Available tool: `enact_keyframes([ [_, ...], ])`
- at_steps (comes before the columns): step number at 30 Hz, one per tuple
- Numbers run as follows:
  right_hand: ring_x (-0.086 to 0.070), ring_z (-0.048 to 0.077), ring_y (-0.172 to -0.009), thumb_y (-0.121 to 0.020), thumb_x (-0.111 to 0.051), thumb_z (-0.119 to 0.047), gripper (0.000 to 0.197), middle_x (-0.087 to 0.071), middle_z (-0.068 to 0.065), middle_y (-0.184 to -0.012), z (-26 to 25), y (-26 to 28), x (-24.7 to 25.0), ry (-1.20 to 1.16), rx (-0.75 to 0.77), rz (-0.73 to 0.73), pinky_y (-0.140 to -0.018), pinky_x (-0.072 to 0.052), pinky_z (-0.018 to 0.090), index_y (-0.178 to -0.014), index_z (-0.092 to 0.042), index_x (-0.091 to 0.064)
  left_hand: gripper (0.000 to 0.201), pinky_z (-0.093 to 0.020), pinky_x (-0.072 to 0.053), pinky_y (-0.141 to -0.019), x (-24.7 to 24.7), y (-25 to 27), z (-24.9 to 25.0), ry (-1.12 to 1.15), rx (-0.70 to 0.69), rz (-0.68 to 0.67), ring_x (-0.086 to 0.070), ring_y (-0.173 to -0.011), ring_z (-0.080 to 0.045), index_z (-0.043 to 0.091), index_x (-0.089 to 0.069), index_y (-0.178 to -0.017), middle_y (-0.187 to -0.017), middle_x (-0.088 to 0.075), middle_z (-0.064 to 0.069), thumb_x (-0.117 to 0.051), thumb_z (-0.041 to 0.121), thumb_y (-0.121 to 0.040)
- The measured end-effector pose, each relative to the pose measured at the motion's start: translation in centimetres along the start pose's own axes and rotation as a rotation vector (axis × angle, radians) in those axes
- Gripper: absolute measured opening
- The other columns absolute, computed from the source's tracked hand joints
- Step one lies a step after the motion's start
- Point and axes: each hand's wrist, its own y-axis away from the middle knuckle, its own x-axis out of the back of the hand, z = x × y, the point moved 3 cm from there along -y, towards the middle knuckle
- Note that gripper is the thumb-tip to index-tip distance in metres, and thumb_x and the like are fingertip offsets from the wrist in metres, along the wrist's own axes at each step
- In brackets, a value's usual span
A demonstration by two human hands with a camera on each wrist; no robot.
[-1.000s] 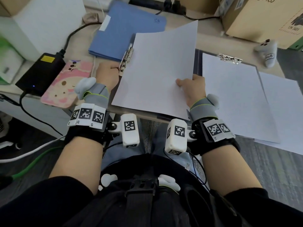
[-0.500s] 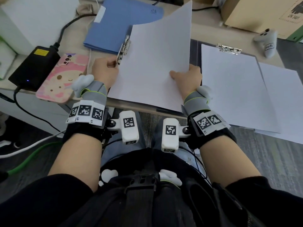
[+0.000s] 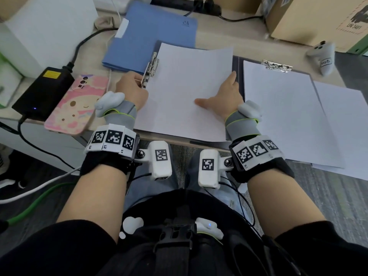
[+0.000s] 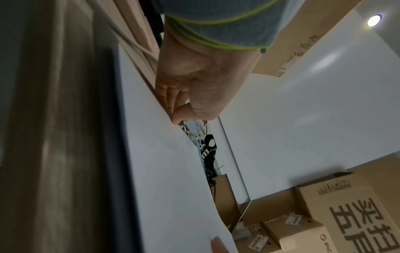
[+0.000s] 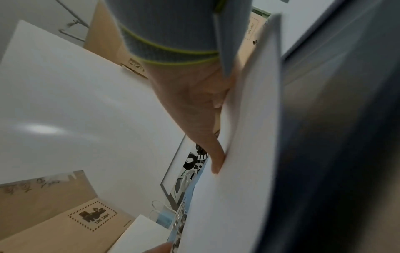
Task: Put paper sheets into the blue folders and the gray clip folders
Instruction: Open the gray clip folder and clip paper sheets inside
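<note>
A white paper sheet point(image 3: 185, 92) lies on the open gray clip folder point(image 3: 238, 76) in the middle of the desk. My left hand point(image 3: 139, 80) holds the folder's metal clip point(image 3: 152, 65) at the sheet's left edge, fingers curled, as the left wrist view also shows point(image 4: 179, 109). My right hand point(image 3: 221, 94) rests flat on the sheet's right side, fingers straight and thumb spread. A blue folder point(image 3: 155, 34) lies shut behind. To the right, a second gray clip folder point(image 3: 241, 80) holds paper point(image 3: 282, 108) under its clip point(image 3: 276, 65).
Loose white sheets point(image 3: 342, 126) lie at the far right. A pink phone point(image 3: 75, 104) and a black power adapter point(image 3: 43, 88) sit at the left, with a white box point(image 3: 47, 30) behind them. A cardboard box point(image 3: 318, 18) and a white controller point(image 3: 322, 56) stand at the back right.
The sheet was held raised and tilted; it now lies flat on the gray clip folder. My right hand went from gripping its edge to lying flat on it. The left hand stayed at the clip.
</note>
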Motion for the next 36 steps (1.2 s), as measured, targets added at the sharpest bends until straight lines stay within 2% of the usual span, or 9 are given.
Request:
enact_keyframes([
  [4,-0.027,0.034,-0.133,-0.068,-0.074,-0.057,0.114,-0.026,0.02,-0.143,-0.1,-1.2,0.2,0.238,-0.016,-0.037,-0.111,-0.023,0.034,-0.14,0.011,-0.018,0.039,-0.034,-0.04,-0.098,-0.1,-0.3,0.8,-0.187,0.036,0.0,-0.048,-0.122,-0.034,0.014,-0.054,-0.122,-0.127,-0.058,-0.011,-0.051,0.008,-0.084],
  [8,-0.03,0.033,-0.127,-0.061,-0.071,-0.068,0.093,-0.03,0.019,-0.135,0.5,-2.5,0.0,0.294,-0.015,-0.094,-0.11,-0.029,0.036,-0.12,0.0,-0.045,0.043,-0.036,-0.028,-0.104,-0.5,-1.0,1.8,-0.354,0.019,-0.017,-0.038,-0.127,-0.037,0.01,-0.047,-0.124,-0.134,-0.046,-0.019,-0.052,0.01,-0.082],
  [12,-0.032,0.033,-0.126,-0.054,-0.071,-0.074,0.079,-0.031,0.016,-0.133,0.7,-3.1,-0.2,0.294,-0.022,-0.124,-0.108,-0.034,0.041,-0.089,-0.01,-0.041,0.047,-0.042,-0.031,-0.101,-1.2,-1.3,3.0,-0.354,-0.003,-0.081,-0.033,-0.125,-0.038,0.006,-0.039,-0.127,-0.132,-0.045,-0.018,-0.048,0.005,-0.081],
  [17,-0.035,0.033,-0.122,-0.058,-0.071,-0.071,0.076,-0.035,0.017,-0.131,0.5,-3.4,-0.2,0.335,0.01,-0.105,-0.106,-0.035,0.041,-0.088,-0.008,-0.041,0.051,-0.043,-0.029,-0.111,-1.6,-1.4,4.0,-0.303,0.058,-0.136,-0.03,-0.131,-0.039,0.01,-0.033,-0.136,-0.138,-0.037,-0.02,-0.045,0.01,-0.087],
  [21,-0.035,0.034,-0.123,-0.06,-0.071,-0.069,0.074,-0.035,0.018,-0.131,0.5,-3.3,-0.2,0.354,0.023,-0.115,-0.107,-0.034,0.041,-0.089,-0.008,-0.04,0.046,-0.042,-0.032,-0.109,-1.5,-2.2,3.9,-0.316,0.083,-0.119,-0.034,-0.129,-0.038,0.007,-0.042,-0.13,-0.135,-0.045,-0.02,-0.047,0.012,-0.084],
  [26,-0.033,0.035,-0.125,-0.063,-0.071,-0.066,0.074,-0.034,0.019,-0.133,0.3,-3.1,-0.2,0.366,0.03,-0.121,-0.109,-0.032,0.04,-0.091,-0.007,-0.038,0.066,-0.045,-0.044,-0.103,-1.6,-2.5,3.9,-0.108,0.14,-0.146,-0.047,-0.121,-0.038,0.018,-0.052,-0.126,-0.133,-0.049,-0.013,-0.049,0.021,-0.06],
  [31,-0.033,0.035,-0.124,-0.062,-0.072,-0.067,0.074,-0.035,0.018,-0.132,0.4,-3.2,-0.3,0.354,0.028,-0.122,-0.108,-0.032,0.041,-0.091,-0.008,-0.038,0.066,-0.038,-0.048,-0.098,-1.1,-2.1,4.0,0.053,0.128,-0.159,-0.052,-0.116,-0.031,0.028,-0.046,-0.129,-0.134,-0.046,-0.009,-0.055,0.006,-0.067],
  [34,-0.033,0.034,-0.124,-0.062,-0.071,-0.067,0.073,-0.035,0.018,-0.132,0.4,-3.0,-0.3,0.358,0.029,-0.12,-0.108,-0.032,0.041,-0.092,-0.009,-0.038,0.067,-0.036,-0.05,-0.085,-0.3,-1.9,3.6,0.194,0.109,-0.142,-0.054,-0.105,-0.027,0.024,-0.046,-0.126,-0.123,-0.051,-0.009,-0.061,-0.003,-0.066],
  [36,-0.034,0.034,-0.124,-0.063,-0.071,-0.067,0.071,-0.036,0.018,-0.132,0.4,-3.0,-0.3,0.369,0.029,-0.119,-0.108,-0.032,0.041,-0.097,-0.01,-0.045,0.054,-0.035,-0.053,-0.083,-0.1,-1.3,3.3,0.28,0.11,-0.163,-0.055,-0.095,-0.024,0.019,-0.05,-0.117,-0.115,-0.055,-0.01,-0.066,-0.004,-0.07],
])
